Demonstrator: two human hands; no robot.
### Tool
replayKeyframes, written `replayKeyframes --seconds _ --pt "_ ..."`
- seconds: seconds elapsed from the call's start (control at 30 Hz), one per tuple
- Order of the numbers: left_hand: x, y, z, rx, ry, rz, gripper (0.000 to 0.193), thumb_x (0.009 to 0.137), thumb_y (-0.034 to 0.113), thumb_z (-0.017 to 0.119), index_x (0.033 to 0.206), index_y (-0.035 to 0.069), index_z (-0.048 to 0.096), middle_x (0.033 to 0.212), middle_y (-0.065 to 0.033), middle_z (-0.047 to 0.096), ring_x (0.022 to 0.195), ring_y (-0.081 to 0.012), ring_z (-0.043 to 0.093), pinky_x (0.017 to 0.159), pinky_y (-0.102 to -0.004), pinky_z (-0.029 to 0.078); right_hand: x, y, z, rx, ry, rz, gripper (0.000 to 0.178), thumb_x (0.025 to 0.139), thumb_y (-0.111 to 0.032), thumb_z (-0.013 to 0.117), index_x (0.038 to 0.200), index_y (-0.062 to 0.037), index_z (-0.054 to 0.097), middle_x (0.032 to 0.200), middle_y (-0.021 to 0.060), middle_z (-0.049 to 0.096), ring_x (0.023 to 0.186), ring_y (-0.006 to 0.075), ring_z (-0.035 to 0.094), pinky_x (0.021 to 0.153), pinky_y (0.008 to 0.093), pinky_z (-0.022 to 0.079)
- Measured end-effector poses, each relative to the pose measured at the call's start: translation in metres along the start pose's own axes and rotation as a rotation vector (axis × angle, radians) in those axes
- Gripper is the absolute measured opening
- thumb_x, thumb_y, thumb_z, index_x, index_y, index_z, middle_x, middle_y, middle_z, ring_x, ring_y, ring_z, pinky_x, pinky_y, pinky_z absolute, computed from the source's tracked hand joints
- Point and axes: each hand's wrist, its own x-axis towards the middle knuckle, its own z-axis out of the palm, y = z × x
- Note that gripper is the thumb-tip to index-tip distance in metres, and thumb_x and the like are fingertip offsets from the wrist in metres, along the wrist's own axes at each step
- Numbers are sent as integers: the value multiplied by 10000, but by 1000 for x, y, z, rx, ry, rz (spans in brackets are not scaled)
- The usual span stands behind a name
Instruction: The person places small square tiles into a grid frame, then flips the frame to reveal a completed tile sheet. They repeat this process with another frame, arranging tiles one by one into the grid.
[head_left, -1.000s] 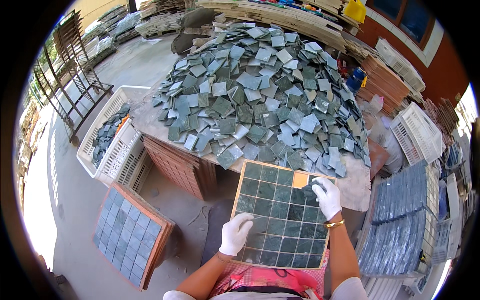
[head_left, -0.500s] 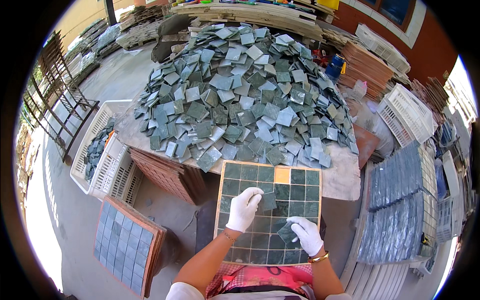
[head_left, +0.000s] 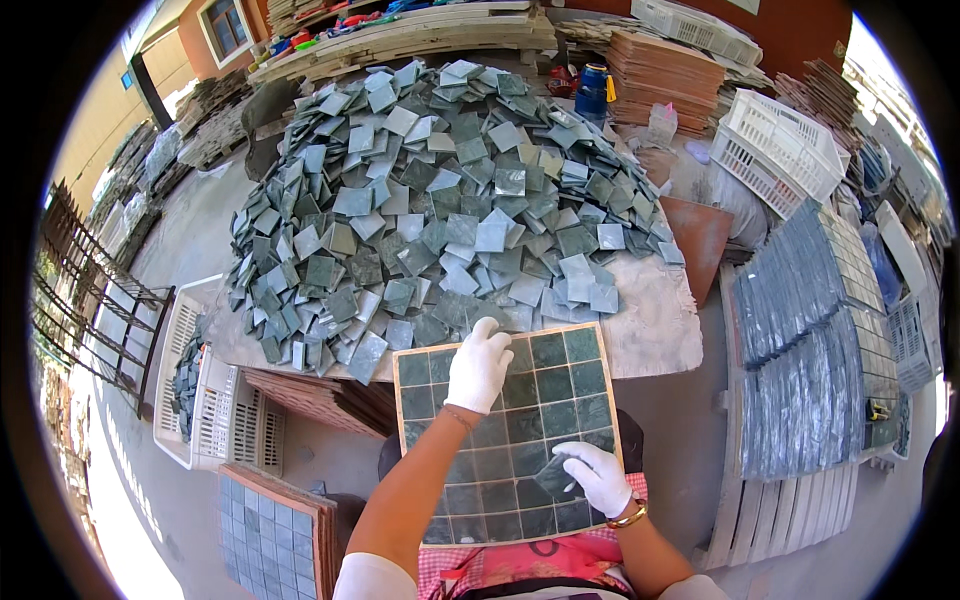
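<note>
A wood-edged tray (head_left: 603, 350) on my lap holds rows of square dark green stone tiles (head_left: 527, 458). My left hand (head_left: 478, 372), in a white glove, is over the tray's far edge with its fingers curled. The fingertips are beside a green tile (head_left: 458, 309) at the near side of the pile; whether they hold anything is hidden. My right hand (head_left: 597, 478), also gloved, is closed on a green tile (head_left: 553, 476), which it tilts over the lower right rows. In the far row, the square to the right of my left hand has a tile in it.
A large heap of loose tiles (head_left: 430, 215) covers the table (head_left: 655, 320) ahead. White crates (head_left: 212, 410) stand at left, near a stack of tiled boards (head_left: 268, 530). Tile stacks (head_left: 790, 330) and a white crate (head_left: 780, 145) are at right.
My left hand has moved to the tray's far edge, and the tile it carried is no longer visible in its fingers. The bare orange square now shows green. My right hand still grips its tile.
</note>
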Motion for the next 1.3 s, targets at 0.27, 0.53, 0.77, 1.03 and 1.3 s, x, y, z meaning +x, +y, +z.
replayKeyframes --seconds 0.27,0.53,0.77,1.03,1.3 --pt "-28 16 -6 -27 -95 39 411 780 81 666 1169 3 559 1258 -169 527 1044 -378 577 863 -411 499 0 7 -6 60 -32 -4 279 942 -82 545 1206 -17 607 1093 91 651 850 128 642 645 250 568" --pt "-77 69 25 233 -154 47 754 776 349 707 1343 -66 434 1406 -240 425 1345 -380 356 1137 -493 244 1 10 -7 18 -18 -15 268 935 -72 548 1187 -3 608 1043 80 649 798 114 631 632 238 547" --pt "-80 59 18 211 -163 127 767 794 426 673 1384 3 428 1443 -177 421 1354 -313 369 1140 -486 235 1 24 -13 298 51 -154 247 942 -116 537 1132 24 607 953 52 627 757 85 575 605 219 481" --pt "-62 33 11 276 -86 68 695 834 467 619 1380 67 461 1434 -109 452 1319 -291 400 1120 -495 234 -1 16 -5 329 53 -124 260 957 -92 512 1183 18 579 977 57 622 807 106 602 663 244 516" --pt "-148 37 -43 -44 -88 -8 602 839 300 667 1344 34 476 1395 -178 468 1255 -356 456 1071 -475 335 -7 25 1 732 -67 35 332 972 -49 459 1299 1 491 1099 80 616 922 153 629 704 290 538"
